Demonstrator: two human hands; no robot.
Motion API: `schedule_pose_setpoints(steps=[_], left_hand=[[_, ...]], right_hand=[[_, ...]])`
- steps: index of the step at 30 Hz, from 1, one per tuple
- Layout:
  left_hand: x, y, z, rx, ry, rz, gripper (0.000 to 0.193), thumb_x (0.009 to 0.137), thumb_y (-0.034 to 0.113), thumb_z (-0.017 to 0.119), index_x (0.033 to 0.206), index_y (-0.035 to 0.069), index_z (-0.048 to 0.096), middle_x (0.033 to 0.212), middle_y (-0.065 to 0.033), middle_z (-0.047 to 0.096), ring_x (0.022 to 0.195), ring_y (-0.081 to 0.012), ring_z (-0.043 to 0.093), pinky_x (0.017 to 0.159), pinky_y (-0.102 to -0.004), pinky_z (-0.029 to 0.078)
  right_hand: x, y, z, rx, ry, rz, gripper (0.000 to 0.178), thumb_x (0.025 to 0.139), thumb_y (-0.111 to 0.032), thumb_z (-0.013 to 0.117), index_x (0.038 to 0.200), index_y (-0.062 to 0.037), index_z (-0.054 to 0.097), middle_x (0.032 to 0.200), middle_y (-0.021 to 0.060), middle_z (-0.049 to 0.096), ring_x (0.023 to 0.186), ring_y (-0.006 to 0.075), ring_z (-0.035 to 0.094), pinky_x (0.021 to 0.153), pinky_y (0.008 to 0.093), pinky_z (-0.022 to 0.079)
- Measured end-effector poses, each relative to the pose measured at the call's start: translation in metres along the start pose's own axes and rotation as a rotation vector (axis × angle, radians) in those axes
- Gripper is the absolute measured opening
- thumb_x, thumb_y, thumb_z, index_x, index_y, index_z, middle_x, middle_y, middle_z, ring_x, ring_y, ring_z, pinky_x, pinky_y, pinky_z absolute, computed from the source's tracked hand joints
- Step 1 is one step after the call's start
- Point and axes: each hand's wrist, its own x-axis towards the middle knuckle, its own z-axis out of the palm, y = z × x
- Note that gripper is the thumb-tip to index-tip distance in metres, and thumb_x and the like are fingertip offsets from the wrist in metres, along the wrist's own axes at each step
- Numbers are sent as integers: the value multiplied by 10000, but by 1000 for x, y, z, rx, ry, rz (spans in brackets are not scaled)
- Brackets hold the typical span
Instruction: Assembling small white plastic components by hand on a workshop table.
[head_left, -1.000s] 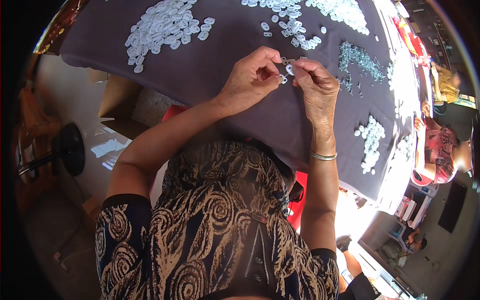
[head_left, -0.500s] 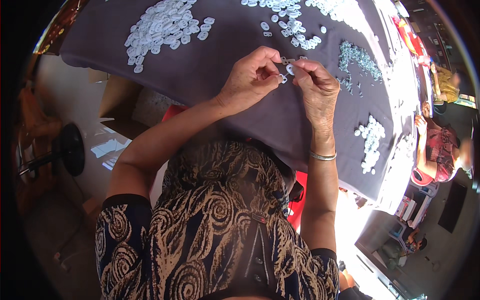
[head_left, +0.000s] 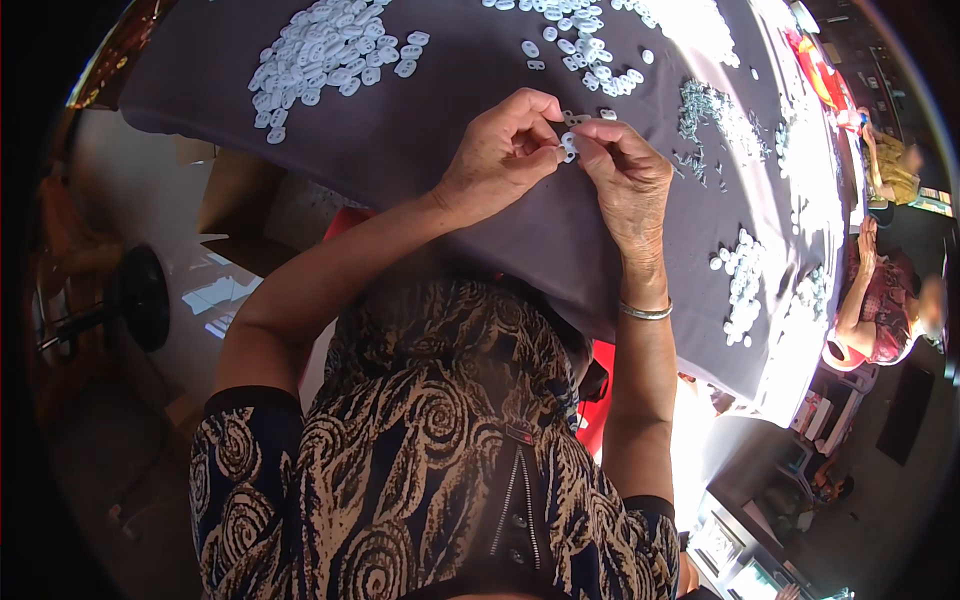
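Note:
Over the dark tablecloth, my left hand (head_left: 503, 152) and my right hand (head_left: 630, 185) meet fingertip to fingertip. Pinched between them is a small white oval plastic piece (head_left: 569, 146) with holes in it. Both hands are closed on it; the fingers hide part of it, so I cannot tell whether it is one piece or two put together. Just beyond the fingertips lie a few similar pieces, among them a white two-holed piece (head_left: 608, 114). A bangle circles my right wrist.
A big heap of white oval pieces (head_left: 325, 55) lies far left, a scattered group (head_left: 590, 60) beyond my hands. Small metal screws (head_left: 705, 115) lie right of them; a smaller white pile (head_left: 742, 285) is nearer. Another person (head_left: 880, 300) sits at the table's right side.
My right hand has moved slightly left, bringing its white piece against the one at my left fingertips. At the right, the other person's arm has shifted.

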Motion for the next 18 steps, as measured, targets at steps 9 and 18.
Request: schedule_pose_setpoints(steps=[9, 18], left_hand=[[0, 5, -1, -113, 14, -43, 266, 827, -20, 605, 1058, 21, 481, 785, -12, 582, 685, -31, 513, 590, -184, 431], [1, 7, -6, -216, -15, -131, 316, 844, 35, 640, 1130, 39, 505, 891, -30, 607, 785, -65, 569, 669, -223, 481]], right_hand=[[-2, 0, 1, 56, -52, 23, 110, 835, 55, 612, 924, -5, 636, 856, 1, 637, 747, 51, 564, 679, 195, 469], [-7, -8, 3, 6, -131, 6, 284, 763, 97, 676, 1006, -22, 591, 949, 15, 630, 767, 69, 606, 680, 206, 506]])
